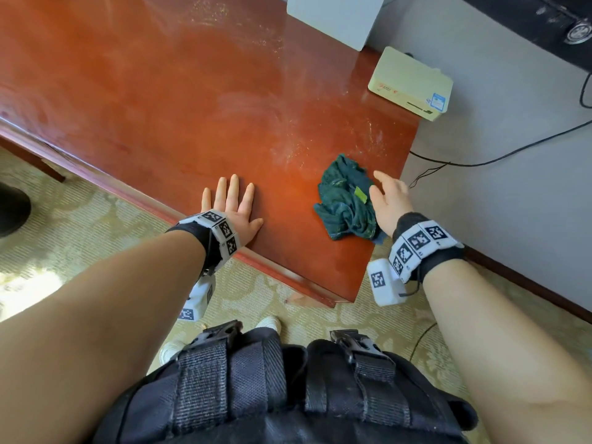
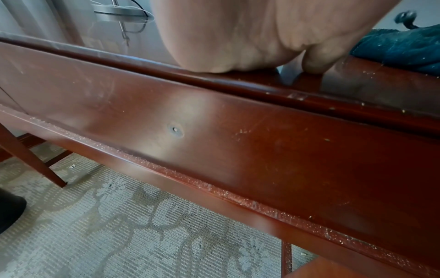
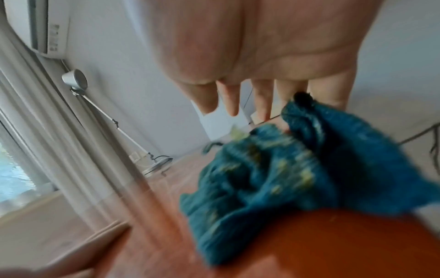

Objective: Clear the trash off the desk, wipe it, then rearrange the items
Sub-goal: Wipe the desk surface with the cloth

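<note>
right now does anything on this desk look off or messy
Yes. Pale crumbs and dusty smears still streak the desk above the crumpled teal cloth, which is flecked with debris. More grit lines the ledge under the desk's front edge.

The head view looks steeply down on the table (image 1: 192,100) corner and both forearms. The left wrist view sits low, close against the table's front edge (image 2: 238,143), facing across it. The right wrist view, blurred, looks along the palm over the tabletop. All three share the cloth (image 1: 346,200).
</note>
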Available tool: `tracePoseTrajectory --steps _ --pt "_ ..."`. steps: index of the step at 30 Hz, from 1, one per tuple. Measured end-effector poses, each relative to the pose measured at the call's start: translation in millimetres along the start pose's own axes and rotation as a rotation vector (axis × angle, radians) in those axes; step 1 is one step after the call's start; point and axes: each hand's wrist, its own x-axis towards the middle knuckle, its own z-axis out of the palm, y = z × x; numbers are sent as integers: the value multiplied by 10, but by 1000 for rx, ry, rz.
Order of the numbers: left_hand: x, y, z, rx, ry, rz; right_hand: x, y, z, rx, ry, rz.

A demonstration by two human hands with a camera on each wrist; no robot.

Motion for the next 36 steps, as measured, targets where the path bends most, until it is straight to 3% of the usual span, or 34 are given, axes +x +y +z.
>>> tracePoseTrajectory --steps 2,4,6,10,13,16,19,22,29,31,33,36 --pt "0 12 -9 -8 -3 -3 -13 -87 134 -47 -95 -77" --pt "9 7 -30 -23 -5 -5 -53 -181 285 -329 -202 -106" --pt "53 -33 -92 -51 -15 12 -45 -246 411 -513 -192 -126" --pt "187 -117 -252 -112 -79 -2 104 -473 367 -362 -235 -219" --pt "268 -82 -290 -117 -98 -52 265 -782 335 -327 -174 -397" --pt "291 -67 -260 -83 -93 -62 390 -1063 542 -444 -225 -541" --pt "313 -78 -264 -65 -108 -64 555 -1118 691 -624 -237 -585" --pt "317 -80 -287 -82 -119 -61 741 -945 535 -615 -175 -505" --pt "309 -66 -356 -74 -177 -65 842 123 -99 -417 68 183" --pt "318 -70 -356 -72 -178 -64 792 217 -215 -379 106 285" --pt "333 -74 -360 -70 -173 -63 740 141 -247 -296 152 240" --pt "344 -75 -364 -64 -165 -56 667 -242 -118 -156 139 -10"
